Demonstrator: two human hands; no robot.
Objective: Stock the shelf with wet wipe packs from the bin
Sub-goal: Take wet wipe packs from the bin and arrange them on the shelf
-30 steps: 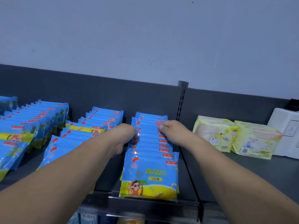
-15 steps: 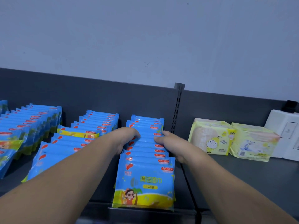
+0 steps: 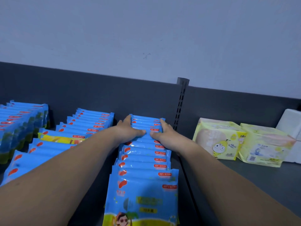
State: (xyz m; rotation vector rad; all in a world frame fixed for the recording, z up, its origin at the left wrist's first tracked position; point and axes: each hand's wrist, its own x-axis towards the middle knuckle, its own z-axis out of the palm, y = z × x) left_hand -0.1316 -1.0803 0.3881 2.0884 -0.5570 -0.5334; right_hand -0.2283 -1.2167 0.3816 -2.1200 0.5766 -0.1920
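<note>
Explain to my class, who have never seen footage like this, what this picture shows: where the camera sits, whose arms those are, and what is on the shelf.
No machine here: a person wears a camera on the head, so you look forward and down along their own bare arms. The left hand and right hand press on either side of the far end of a row of blue plastic wet wipe packs, fingers stretched along its sides, thumbs on top. The row stands on a dark grey metal shelf. More rows of blue packs stand to the left; two pale yellow soft packs and a white box sit to the right.
</note>
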